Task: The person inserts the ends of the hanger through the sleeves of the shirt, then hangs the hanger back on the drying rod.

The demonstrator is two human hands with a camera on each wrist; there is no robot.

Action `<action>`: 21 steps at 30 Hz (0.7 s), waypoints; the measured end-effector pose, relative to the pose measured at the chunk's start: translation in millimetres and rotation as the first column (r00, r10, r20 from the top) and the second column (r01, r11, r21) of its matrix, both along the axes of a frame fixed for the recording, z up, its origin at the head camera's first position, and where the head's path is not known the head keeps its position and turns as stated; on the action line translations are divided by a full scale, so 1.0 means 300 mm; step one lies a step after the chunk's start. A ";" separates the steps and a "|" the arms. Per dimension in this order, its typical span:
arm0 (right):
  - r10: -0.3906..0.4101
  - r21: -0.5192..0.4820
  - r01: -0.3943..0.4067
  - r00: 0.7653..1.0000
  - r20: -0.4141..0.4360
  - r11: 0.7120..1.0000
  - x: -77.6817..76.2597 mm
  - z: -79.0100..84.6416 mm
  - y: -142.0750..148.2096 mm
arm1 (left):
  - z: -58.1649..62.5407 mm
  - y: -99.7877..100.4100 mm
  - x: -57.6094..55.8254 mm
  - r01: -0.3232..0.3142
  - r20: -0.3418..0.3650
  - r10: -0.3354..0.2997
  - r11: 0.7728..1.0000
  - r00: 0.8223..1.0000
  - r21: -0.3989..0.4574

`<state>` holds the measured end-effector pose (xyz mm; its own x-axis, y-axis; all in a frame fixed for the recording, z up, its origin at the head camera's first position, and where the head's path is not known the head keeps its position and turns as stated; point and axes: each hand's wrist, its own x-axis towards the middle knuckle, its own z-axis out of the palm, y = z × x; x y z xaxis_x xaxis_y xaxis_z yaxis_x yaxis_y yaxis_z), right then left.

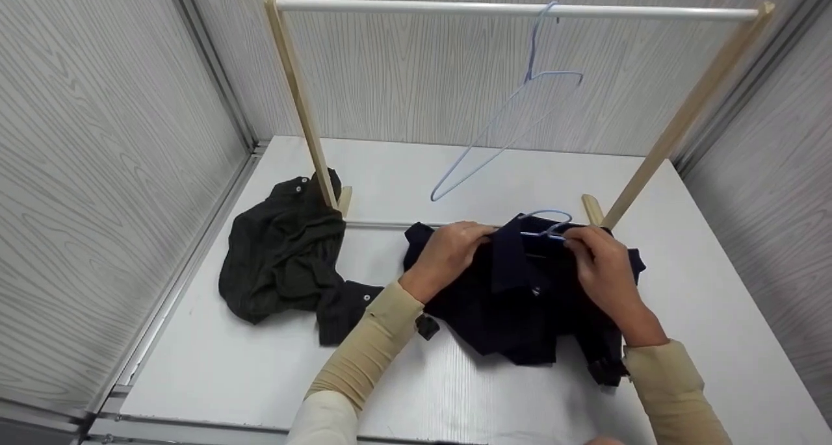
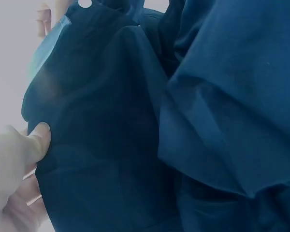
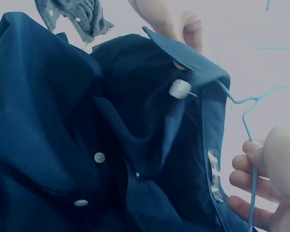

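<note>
A navy buttoned shirt lies bunched on the table, its collar toward the rack. My left hand pinches the shirt's edge near the collar; the left wrist view shows the thumb on top of the cloth and the fingers behind. A light blue hanger sits partly inside the neck opening, its hook pointing away from me. With my right hand I hold one arm of that hanger between thumb and fingers, beside the collar. Cloth hides the hanger's other arm.
A rack with wooden legs and a white top bar stands behind the shirt. From the bar hangs a second blue hanger. A dark green buttoned garment lies crumpled around the rack's left foot. Panel walls enclose the white table.
</note>
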<state>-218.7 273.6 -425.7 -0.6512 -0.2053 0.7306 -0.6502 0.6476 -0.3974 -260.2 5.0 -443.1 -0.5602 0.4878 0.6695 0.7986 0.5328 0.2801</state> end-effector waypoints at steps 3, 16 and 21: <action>-0.019 0.001 0.019 1.000 0.002 1.000 0.005 0.009 0.011 | 0.002 -0.010 0.001 -0.025 0.000 0.025 1.000 1.000 -0.011; -0.129 0.000 0.129 0.992 -0.005 0.992 0.010 0.038 0.068 | -0.007 -0.060 -0.002 -0.073 -0.036 0.074 0.997 0.997 0.018; -0.113 0.002 0.113 0.993 0.030 0.994 0.015 0.035 0.080 | -0.018 -0.064 -0.003 -0.085 -0.055 0.088 0.995 0.995 0.047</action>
<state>-214.2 297.7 -415.2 -0.6922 -0.1292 0.7100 -0.5601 0.7167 -0.4156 -261.2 -14.4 -448.4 -0.5597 0.4078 0.7214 0.7652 0.5885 0.2610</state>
